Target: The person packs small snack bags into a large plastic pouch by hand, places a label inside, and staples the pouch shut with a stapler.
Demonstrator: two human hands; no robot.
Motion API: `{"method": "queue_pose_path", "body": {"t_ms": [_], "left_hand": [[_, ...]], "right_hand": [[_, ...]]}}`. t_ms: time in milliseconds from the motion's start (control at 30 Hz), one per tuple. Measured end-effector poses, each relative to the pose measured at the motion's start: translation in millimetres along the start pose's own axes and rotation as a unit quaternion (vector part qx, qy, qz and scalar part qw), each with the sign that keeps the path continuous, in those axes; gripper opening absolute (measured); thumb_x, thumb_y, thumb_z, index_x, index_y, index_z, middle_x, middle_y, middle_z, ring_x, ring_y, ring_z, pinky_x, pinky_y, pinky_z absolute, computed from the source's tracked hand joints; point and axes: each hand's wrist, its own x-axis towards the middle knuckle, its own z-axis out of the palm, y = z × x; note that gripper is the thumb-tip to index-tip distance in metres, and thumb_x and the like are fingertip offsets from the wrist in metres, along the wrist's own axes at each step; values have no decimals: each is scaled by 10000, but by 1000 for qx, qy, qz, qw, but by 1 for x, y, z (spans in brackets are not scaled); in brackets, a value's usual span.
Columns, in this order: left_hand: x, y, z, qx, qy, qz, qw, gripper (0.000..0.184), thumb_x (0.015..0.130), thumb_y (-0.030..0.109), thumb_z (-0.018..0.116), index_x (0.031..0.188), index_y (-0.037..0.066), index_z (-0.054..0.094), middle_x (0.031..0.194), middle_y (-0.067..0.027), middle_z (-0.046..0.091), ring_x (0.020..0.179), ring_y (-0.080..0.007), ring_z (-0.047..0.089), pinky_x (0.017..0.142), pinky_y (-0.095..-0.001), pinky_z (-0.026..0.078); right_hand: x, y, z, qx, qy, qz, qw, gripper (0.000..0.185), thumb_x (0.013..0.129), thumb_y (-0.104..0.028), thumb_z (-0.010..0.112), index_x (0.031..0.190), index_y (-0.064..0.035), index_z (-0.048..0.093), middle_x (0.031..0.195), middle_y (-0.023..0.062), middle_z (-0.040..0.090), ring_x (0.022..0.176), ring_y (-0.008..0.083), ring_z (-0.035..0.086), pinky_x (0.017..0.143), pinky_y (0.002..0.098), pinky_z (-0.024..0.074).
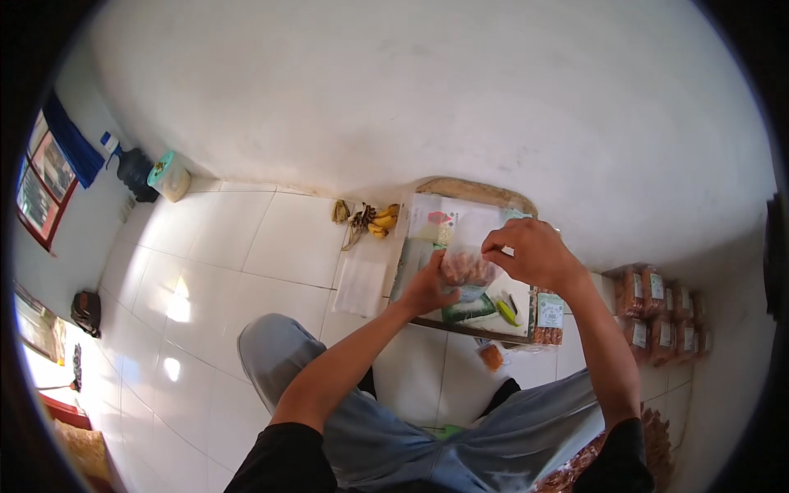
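Note:
A clear plastic bag (470,267) with reddish-brown pieces in its lower part is held over the low table (518,327). My left hand (429,286) is closed around the bag's left side. On the right, my right hand (538,253) has thumb and fingers pinched together beside the bag; what they grip, if anything, is too small to make out. A yellow-green cutter (506,312) lies on the table just below the right hand. At the table's right corner sits a filled, labelled pack (548,316).
Stacked filled packs (653,287) stand by the right wall. Bananas (383,222) and a stack of clear plastic bags (362,279) lie left of the table. A small orange-brown packet (491,356) is on the floor in front. More reddish-brown goods (653,440) lie at lower right.

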Motion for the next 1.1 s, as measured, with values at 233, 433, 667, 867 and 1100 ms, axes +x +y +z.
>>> {"method": "queue_pose_path", "body": {"t_ms": [233, 433, 667, 867, 1100], "left_hand": [[7, -1, -18, 66, -86, -19, 994, 785, 751, 234, 782, 1359, 60, 316, 1092, -168, 580, 1081, -374, 563, 936, -435, 450], [10, 11, -33, 178, -154, 16, 972, 792, 780, 224, 751, 1406, 3, 318, 1279, -203, 507, 1226, -385, 473, 1029, -423, 398], [2, -5, -22, 16, -124, 5, 992, 790, 762, 238, 786, 1389, 19, 358, 1294, -178, 530, 1233, -347, 501, 1032, -407, 415], [17, 27, -34, -125, -170, -113, 971, 768, 723, 244, 868, 1352, 41, 476, 1298, -86, 556, 1176, -197, 551, 1031, -354, 441], [30, 39, -39, -178, -182, -150, 955, 561, 693, 242, 882, 1156, 19, 658, 1071, -74, 688, 992, -151, 628, 938, -314, 477]], "right_hand": [[-1, 19, 6, 137, 159, 22, 977, 150, 845, -183, 706, 933, -63, 695, 844, 87, 684, 834, 259, 649, 748, 378, 508], [27, 28, 21, 51, 158, 34, 986, 278, 816, -185, 720, 1046, -35, 678, 925, 98, 709, 909, 260, 668, 775, 362, 525], [30, 31, 10, 169, 44, 149, 973, 264, 832, -120, 676, 1074, -15, 672, 884, 107, 730, 828, 224, 694, 752, 341, 530], [18, 43, 14, 176, 31, 134, 975, 227, 872, -91, 654, 1081, -3, 664, 928, 112, 733, 820, 169, 679, 719, 315, 520], [4, 34, 9, 233, 61, 167, 956, 223, 891, -100, 657, 1094, -9, 669, 919, 96, 732, 821, 140, 668, 726, 289, 520]]}}
